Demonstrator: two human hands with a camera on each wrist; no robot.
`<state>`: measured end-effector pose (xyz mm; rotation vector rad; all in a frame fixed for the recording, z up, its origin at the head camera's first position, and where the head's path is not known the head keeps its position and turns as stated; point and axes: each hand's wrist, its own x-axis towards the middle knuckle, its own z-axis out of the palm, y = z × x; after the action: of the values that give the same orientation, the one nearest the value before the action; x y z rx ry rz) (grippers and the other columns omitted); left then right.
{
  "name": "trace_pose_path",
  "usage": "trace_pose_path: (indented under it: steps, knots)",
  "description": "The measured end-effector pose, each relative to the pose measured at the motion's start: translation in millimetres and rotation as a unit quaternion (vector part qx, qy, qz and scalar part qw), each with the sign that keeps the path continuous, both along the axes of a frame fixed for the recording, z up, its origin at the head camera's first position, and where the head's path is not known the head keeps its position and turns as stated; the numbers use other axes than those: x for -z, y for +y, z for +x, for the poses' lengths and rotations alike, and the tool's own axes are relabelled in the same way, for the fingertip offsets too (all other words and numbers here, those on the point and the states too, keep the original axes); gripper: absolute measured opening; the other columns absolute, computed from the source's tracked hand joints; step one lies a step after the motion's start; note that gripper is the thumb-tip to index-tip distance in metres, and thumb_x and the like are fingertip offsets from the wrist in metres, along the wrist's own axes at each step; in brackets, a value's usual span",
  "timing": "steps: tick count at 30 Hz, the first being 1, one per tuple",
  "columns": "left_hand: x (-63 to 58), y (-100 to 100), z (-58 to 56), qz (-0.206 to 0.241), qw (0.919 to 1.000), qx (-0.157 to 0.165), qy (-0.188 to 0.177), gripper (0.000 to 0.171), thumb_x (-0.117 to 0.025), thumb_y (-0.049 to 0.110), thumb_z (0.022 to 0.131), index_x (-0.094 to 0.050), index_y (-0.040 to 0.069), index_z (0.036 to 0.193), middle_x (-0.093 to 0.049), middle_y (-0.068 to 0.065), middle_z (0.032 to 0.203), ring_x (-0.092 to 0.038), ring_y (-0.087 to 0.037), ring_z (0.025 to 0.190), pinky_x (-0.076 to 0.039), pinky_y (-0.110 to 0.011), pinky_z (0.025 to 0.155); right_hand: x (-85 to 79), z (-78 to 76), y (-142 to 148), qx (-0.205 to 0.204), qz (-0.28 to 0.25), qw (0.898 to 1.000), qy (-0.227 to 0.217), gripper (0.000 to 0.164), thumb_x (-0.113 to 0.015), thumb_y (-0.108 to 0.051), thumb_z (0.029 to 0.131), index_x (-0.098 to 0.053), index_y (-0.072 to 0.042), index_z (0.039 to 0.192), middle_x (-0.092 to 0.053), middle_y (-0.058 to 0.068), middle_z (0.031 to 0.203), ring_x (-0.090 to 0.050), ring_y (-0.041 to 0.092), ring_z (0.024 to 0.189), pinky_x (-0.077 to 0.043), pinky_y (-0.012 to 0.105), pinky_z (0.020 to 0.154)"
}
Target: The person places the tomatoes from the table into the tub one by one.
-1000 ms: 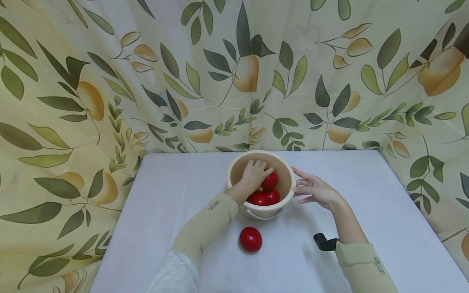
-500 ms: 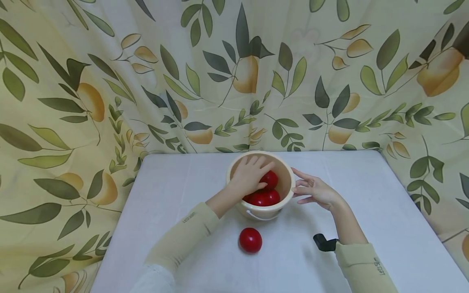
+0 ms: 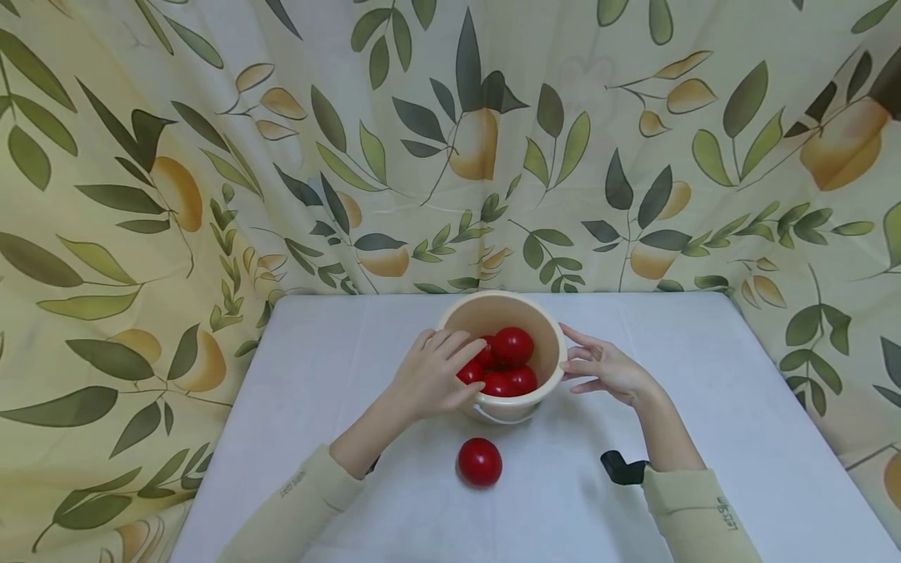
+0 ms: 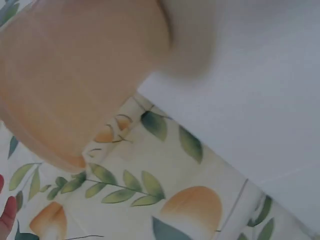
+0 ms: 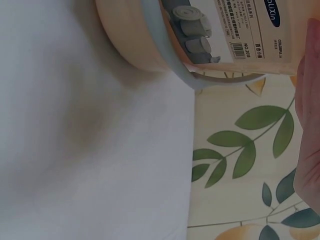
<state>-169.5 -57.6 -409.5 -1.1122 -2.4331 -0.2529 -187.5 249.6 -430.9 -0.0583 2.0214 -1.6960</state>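
Note:
A cream bucket (image 3: 547,314) stands near the table's back edge with several smooth, round red balls (image 3: 514,346) inside. Whether they are fruit is not clear. My left hand (image 3: 431,377) hovers at the bucket's left rim, fingers loosely bent and nothing held; it hides part of the rim and some balls. On the other side my right hand (image 3: 608,369) touches the right rim with extended fingers. The right wrist view has that hand (image 5: 310,135) along the bucket's labelled wall (image 5: 272,35). One more red ball (image 3: 480,462) lies on the table in front of the bucket.
A white cloth covers the table (image 3: 317,352). Behind it and to the sides hangs a curtain (image 3: 422,195) printed with leaves and fruit. The bucket's pale handle (image 3: 503,417) hangs down at its front. A black wrist mount (image 3: 624,469) sits on my right wrist.
My left hand has come up out of the bucket and back to its left rim, uncovering more of the red balls. The right hand and the ball on the table stay put.

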Motion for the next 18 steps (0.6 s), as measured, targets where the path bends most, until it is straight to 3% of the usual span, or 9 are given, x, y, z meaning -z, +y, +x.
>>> trace_pose_path:
  steps: [4,9,14,18]
  knots:
    - [20.0,-12,15.7,0.050,0.9982,0.027,0.019,0.051,-0.069,0.042,0.072,-0.058,0.015,0.114,-0.058,-0.002,0.110,-0.051,-0.017,0.102,-0.041,-0.035,0.086,1.4,0.2,0,-0.001,0.001,1.000,0.000,0.075,-0.062,-0.016,0.087,-0.016,-0.014,0.147,-0.061,0.012,0.103,-0.067,0.017,0.084,-0.054,0.037,0.070]
    - [55.7,-19,35.0,0.062,0.9954,0.061,0.038,0.052,-0.072,0.044,0.068,-0.060,0.015,0.110,-0.059,-0.001,0.107,-0.052,-0.016,0.099,-0.041,-0.033,0.086,2.2,-0.1,1,-0.001,0.001,1.000,0.000,0.075,-0.062,-0.016,0.087,-0.015,-0.014,0.147,-0.061,0.011,0.102,-0.067,0.017,0.084,-0.054,0.037,0.070]
    - [88.1,-19,48.9,0.024,0.9989,0.035,-0.020,0.060,-0.069,0.052,0.068,-0.057,0.017,0.115,-0.056,0.001,0.111,-0.050,-0.015,0.100,-0.041,-0.035,0.086,1.8,-0.8,1,0.002,0.002,1.000,-0.001,0.076,-0.062,-0.016,0.087,-0.016,-0.015,0.147,-0.062,0.010,0.101,-0.067,0.017,0.084,-0.054,0.037,0.070]
    - [103.1,-17,55.7,-0.035,0.9953,-0.001,-0.091,0.066,-0.063,0.060,0.070,-0.054,0.020,0.121,-0.053,0.003,0.114,-0.046,-0.015,0.104,-0.041,-0.039,0.087,1.1,-0.9,0,0.003,0.003,1.000,-0.002,0.076,-0.062,-0.016,0.087,-0.016,-0.015,0.147,-0.062,0.011,0.102,-0.067,0.017,0.084,-0.054,0.037,0.070]
